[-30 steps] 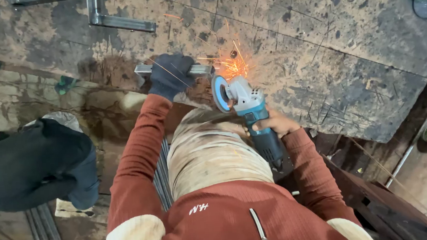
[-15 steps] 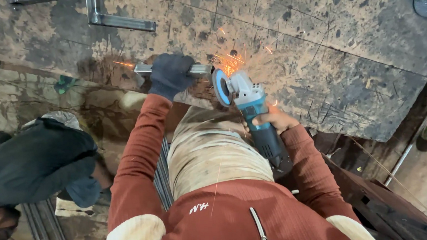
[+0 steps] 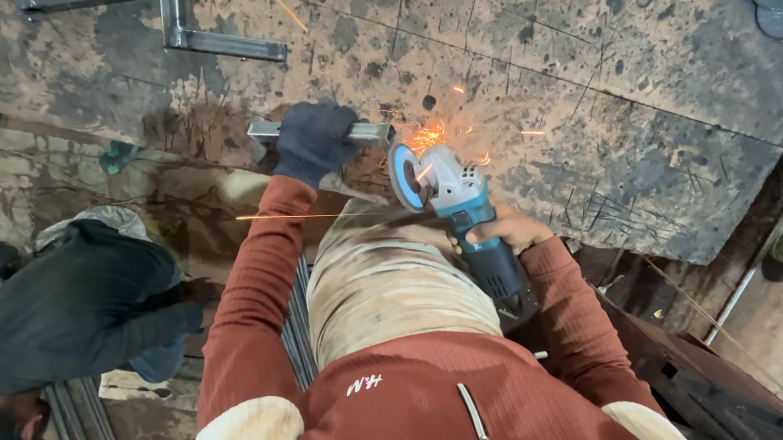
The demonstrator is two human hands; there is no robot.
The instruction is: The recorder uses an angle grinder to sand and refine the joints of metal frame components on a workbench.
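We see one steel bar (image 3: 363, 129) gripped in our gloved left hand (image 3: 314, 141) at the worktop (image 3: 582, 72) near edge, right hand (image 3: 510, 231) fingers wrapped around one angle grinder (image 3: 459, 211).

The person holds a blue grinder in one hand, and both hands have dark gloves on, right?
Not quite. In the head view only the left hand wears a dark glove, gripping the metal bar. The right hand is bare and holds the blue grinder.
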